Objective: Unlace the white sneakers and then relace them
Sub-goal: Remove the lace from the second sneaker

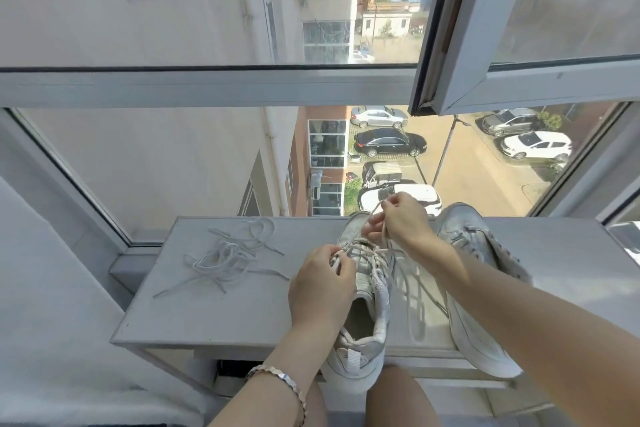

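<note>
Two sneakers point(365, 352) point(462, 229), two laces point(225, 260) point(385, 234), two hands point(322, 284) point(405, 218).

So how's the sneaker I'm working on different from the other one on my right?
The middle sneaker has a lace crossing its eyelets; the right sneaker shows bare eyelets. The left hand pinches the lace at the middle sneaker's eyelets and the right hand pulls it up near the toe; neither hand holds the right sneaker, partly hidden under the forearm. Both are white, toes toward the window, on one ledge.
</note>
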The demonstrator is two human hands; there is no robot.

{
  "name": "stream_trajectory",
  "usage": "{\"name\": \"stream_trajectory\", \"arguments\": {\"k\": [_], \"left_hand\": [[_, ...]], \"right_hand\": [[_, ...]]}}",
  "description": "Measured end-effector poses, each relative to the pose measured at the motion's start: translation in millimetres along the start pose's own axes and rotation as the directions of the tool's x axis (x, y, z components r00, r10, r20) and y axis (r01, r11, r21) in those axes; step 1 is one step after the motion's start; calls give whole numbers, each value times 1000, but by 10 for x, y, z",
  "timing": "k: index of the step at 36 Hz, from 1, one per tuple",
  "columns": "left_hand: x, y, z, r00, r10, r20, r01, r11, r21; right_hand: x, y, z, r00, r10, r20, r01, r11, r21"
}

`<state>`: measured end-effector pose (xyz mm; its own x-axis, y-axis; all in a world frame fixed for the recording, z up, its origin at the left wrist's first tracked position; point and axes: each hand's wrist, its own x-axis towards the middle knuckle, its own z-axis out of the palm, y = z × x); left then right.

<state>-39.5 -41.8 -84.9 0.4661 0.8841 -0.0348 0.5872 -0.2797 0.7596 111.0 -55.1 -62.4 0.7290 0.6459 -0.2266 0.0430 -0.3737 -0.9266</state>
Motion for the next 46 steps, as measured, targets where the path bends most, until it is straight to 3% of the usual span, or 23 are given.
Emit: {"name": "stream_trajectory", "arguments": {"k": [2, 5, 8, 10, 11, 12, 14, 15, 17, 18, 20, 23, 32, 35, 40, 46], "left_hand": [[-3, -5, 4, 1000, -1, -1, 1, 1000, 12], [4, 3, 7, 1000, 2, 7, -2, 1000, 19], [18, 20, 2, 1000, -3, 9, 3, 1000, 13], [24, 29, -5, 1000, -2, 6, 2, 1000, 22], [24, 31, -7, 1000, -1, 8, 1, 1000, 29], [22, 36, -7, 1000, 3, 14, -3, 999, 37], [12, 47, 4, 999, 17, 32, -19, 998, 55], [6, 55, 11, 999, 25, 41, -28, 997, 66], [-1, 65, 21, 998, 33, 50, -37, 996, 83], [-1, 65, 23, 998, 34, 48, -38, 996, 85], [3, 58, 20, 999, 33, 38, -36, 996, 82], [16, 54, 16, 999, 23, 27, -25, 997, 74], [13, 65, 24, 1000, 25, 12, -26, 997, 78], [16, 64, 28, 1000, 20, 11, -21, 997, 77], [13, 58, 47, 1000, 19, 9, -20, 998, 60], [18, 46, 80, 1000, 16, -8, -16, 999, 50]], "right_hand": [[11, -36, -28, 986, 156, -53, -149, 983, 108], [-3, -77, -40, 959, 283, 25, -272, 891, 363], [45, -125, -97, 937, 323, 134, -323, 652, 686], [69, -149, -140, 918, 310, 248, -383, 523, 762], [79, -153, -147, 911, 305, 277, -408, 575, 709], [95, -136, -149, 923, 289, 255, -385, 706, 594], [81, -98, -142, 978, 151, 147, -173, 973, 155], [46, -90, -138, 990, 24, 136, -12, 996, -88], [-37, -108, -124, 942, -172, 287, 278, 879, -387], [-71, -118, -118, 897, -191, 398, 378, 797, -470], [-102, -125, -111, 826, -154, 543, 499, 649, -575], [-106, -137, -118, 789, -154, 595, 596, 431, -678], [-96, -24, -102, 816, -181, 550, 577, 314, -754], [-110, 23, -66, 816, -222, 534, 578, 340, -742], [-63, 57, -47, 830, -199, 521, 499, 682, -535], [-15, 45, 22, 863, -126, 489, 379, 801, -463]]}}
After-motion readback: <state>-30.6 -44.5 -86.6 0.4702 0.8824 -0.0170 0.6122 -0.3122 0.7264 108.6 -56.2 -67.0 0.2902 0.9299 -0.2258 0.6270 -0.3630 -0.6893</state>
